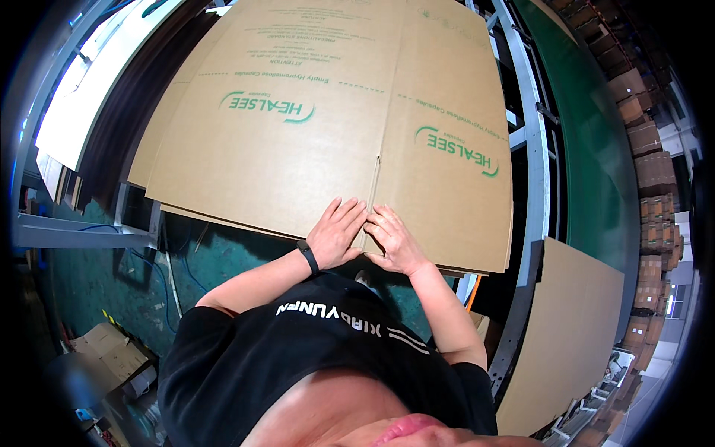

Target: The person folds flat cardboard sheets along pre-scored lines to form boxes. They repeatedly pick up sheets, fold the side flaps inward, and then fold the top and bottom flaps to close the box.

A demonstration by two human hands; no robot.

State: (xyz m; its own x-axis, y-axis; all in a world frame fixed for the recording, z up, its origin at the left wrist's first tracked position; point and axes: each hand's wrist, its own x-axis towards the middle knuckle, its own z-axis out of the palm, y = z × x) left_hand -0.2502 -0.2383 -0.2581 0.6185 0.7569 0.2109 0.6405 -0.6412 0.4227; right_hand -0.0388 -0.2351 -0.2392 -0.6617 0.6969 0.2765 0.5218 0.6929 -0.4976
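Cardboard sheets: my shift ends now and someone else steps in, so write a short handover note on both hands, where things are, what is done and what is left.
Left hand: open, flat on the near edge of the top cardboard sheet, beside the slot.
Right hand: open, fingers spread on the same edge, just across the slot.
Things: flattened box sheets lie stacked on the metal frame; another sheet leans upright at the right.
Done: both hands are placed at the flap slot.
Left: the top sheet is still flat, not folded or lifted.
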